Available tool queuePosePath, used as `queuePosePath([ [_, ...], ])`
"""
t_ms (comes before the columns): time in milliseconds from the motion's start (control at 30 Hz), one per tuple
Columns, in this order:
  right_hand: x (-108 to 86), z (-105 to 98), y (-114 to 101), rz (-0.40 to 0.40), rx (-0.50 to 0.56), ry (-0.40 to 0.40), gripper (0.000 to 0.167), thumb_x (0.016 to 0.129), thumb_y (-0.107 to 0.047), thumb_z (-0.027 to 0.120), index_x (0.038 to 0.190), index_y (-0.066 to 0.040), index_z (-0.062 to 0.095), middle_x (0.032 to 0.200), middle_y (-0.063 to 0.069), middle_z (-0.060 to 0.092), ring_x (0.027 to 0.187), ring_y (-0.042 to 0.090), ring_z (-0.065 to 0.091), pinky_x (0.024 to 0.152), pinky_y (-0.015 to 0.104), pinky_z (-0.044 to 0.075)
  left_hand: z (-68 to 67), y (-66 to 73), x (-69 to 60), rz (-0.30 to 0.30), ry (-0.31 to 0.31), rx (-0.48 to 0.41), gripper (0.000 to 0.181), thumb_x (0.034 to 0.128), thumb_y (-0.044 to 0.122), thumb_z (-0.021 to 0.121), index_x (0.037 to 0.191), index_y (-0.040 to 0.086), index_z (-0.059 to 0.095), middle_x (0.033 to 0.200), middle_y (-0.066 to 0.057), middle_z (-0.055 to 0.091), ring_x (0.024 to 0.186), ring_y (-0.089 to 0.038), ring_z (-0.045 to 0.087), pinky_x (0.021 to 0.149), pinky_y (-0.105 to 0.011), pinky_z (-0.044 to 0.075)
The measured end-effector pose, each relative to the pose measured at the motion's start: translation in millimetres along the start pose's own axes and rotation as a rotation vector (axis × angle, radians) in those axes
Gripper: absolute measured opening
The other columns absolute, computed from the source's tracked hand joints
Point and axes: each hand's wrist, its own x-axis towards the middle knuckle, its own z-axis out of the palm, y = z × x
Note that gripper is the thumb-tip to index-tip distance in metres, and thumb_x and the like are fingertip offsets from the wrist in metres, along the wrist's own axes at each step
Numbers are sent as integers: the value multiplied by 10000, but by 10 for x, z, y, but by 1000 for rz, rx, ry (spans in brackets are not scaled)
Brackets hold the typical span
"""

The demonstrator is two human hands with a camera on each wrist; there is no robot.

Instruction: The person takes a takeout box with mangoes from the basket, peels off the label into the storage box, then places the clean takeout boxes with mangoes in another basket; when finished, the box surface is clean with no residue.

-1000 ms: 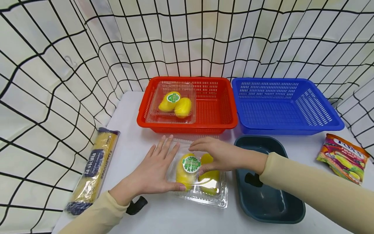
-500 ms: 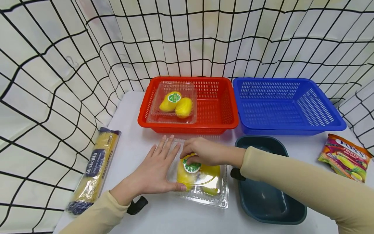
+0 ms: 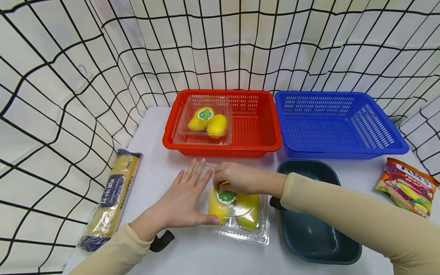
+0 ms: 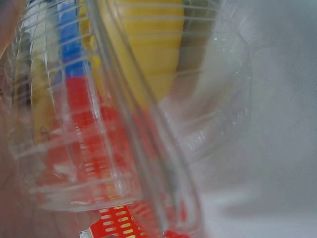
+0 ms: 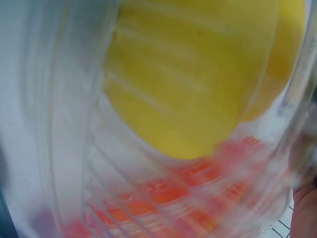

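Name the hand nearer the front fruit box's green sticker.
Right. The right hand is curled over the top edge of the green sticker; the left hand is spread left of it, along the fruit box's left side.

- Clear, glossy, ribbed plastic: near box [image 3: 237, 219], far box [image 3: 220, 109].
- Perforated, faintly glossy plastic, 2 items: red basket [image 3: 254, 151], blue basket [image 3: 343, 151].
- Smooth, glossy plastic: dark tray [image 3: 309, 236].
- Shiny printed film: spaghetti packet [image 3: 115, 196], Fox's packet [image 3: 409, 187].
- Matt cloth: right sleeve [image 3: 343, 210].
- Matt, finely textured surface: white table [image 3: 240, 259].
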Motion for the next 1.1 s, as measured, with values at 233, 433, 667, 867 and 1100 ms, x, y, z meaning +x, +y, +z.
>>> queuePosePath([
  [233, 0, 23, 38, 4, 81, 6, 105, 911, -141, 771, 966, -144, 681, 924, -36, 664, 930, 120, 588, 909, 214, 545, 0, 9, 5, 3, -6, -9, 1243, 728, 840, 637, 1630, 82, 241, 1724, -183, 94, 1587, -447, 79, 1204, -715, 221],
  [433, -28, 16, 71, 53, 230, 11, 96, 904, -119, 776, 992, -126, 737, 886, -37, 697, 808, 70, 590, 793, 163, 541, 3, 10, 5, 5, -13, -8, 1243, 734, 847, 628, 1631, 81, 238, 1725, -185, 77, 1587, -451, 72, 1198, -723, 222],
  [667, -53, -13, 93, 96, 316, 23, 76, 905, -104, 773, 980, -109, 766, 874, -36, 726, 763, 40, 593, 761, 150, 550, 9, 12, 20, 7, -10, -1, 1244, 731, 853, 625, 1629, 81, 244, 1722, -191, 95, 1589, -442, 71, 1201, -719, 221],
  [867, -94, -84, 110, 109, 380, 51, 79, 914, -119, 759, 986, -103, 788, 889, -35, 756, 780, 27, 649, 789, 156, 577, -3, 14, 31, 5, -21, -6, 1246, 732, 852, 626, 1629, 76, 242, 1723, -190, 84, 1589, -445, 61, 1207, -718, 208],
  [1100, -217, -209, 143, 166, 509, 149, 108, 916, -120, 751, 1012, -88, 789, 932, -3, 772, 809, 77, 673, 819, 208, 602, -23, 7, 16, -12, -22, -10, 1262, 715, 851, 645, 1631, 84, 239, 1729, -178, 50, 1594, -435, 27, 1214, -714, 193],
])
